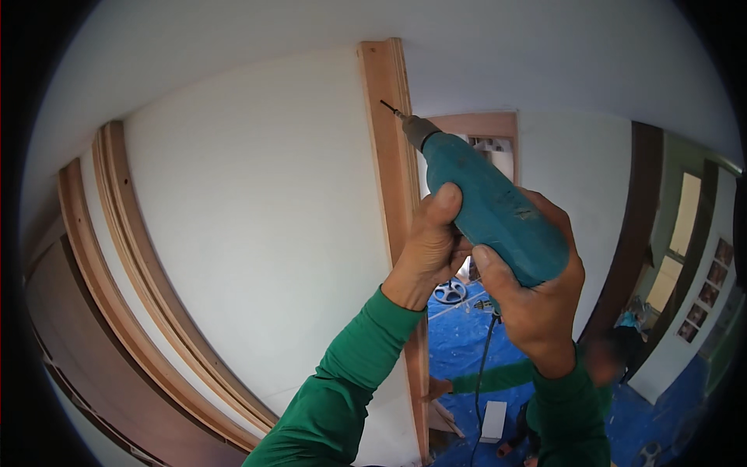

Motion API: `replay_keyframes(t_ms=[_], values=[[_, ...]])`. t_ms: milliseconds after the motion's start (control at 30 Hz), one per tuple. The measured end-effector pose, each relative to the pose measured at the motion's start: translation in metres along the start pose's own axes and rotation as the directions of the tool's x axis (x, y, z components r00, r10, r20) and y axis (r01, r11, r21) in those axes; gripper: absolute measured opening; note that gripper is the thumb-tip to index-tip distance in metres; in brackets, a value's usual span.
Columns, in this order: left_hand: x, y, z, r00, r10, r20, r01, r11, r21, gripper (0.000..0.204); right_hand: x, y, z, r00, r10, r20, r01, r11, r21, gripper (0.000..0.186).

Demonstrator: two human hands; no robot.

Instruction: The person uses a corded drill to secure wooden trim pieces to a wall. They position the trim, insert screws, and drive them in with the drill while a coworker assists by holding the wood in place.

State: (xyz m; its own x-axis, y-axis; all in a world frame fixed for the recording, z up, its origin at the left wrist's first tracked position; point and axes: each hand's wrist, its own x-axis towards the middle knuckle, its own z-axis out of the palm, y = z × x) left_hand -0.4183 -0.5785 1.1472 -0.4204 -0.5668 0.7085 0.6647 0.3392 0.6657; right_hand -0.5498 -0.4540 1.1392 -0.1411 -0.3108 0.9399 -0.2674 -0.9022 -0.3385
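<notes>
A teal electric drill (498, 206) is held up in both my hands, its thin bit (389, 107) pointing up and left at the upper part of an upright wooden door frame board (383, 132). Whether the tip touches the wood I cannot tell. My left hand (436, 237) grips the drill from its left side, thumb on the body behind the chuck (420, 131). Wrapped round the rear and handle is my right hand (541, 303). The handle is mostly hidden by my fingers. A dark cord (484, 373) hangs below.
A co-worker's hand (440, 387) in a green sleeve is at the board's lower part. Blue sheeting (459, 335) covers the floor, with a white box (493, 422) on it. More wooden frame boards (128, 202) stand left along the white wall panel (249, 218). The ceiling (257, 39) is close overhead.
</notes>
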Motion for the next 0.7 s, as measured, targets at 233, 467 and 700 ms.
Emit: replay_keyframes(t_ms=[233, 467, 700], values=[[-0.053, 0.019, -0.011, 0.633, 0.752, -0.183, -0.156, 0.356, 0.921, 0.042, 0.002, -0.004, 0.003, 0.998, -0.058, 0.029, 0.062, 0.987, -0.146, 0.063], [-0.105, -0.012, -0.064, 0.786, 0.618, -0.027, 0.158, -0.159, 0.975, 0.058, 0.005, -0.011, 0.007, 0.984, 0.173, -0.05, -0.174, 0.985, -0.019, 0.068], [-0.108, -0.024, -0.068, 0.826, 0.563, 0.004, 0.089, -0.137, 0.987, 0.064, 0.001, -0.001, 0.003, 0.993, 0.105, -0.048, -0.11, 0.987, -0.117, 0.071]])
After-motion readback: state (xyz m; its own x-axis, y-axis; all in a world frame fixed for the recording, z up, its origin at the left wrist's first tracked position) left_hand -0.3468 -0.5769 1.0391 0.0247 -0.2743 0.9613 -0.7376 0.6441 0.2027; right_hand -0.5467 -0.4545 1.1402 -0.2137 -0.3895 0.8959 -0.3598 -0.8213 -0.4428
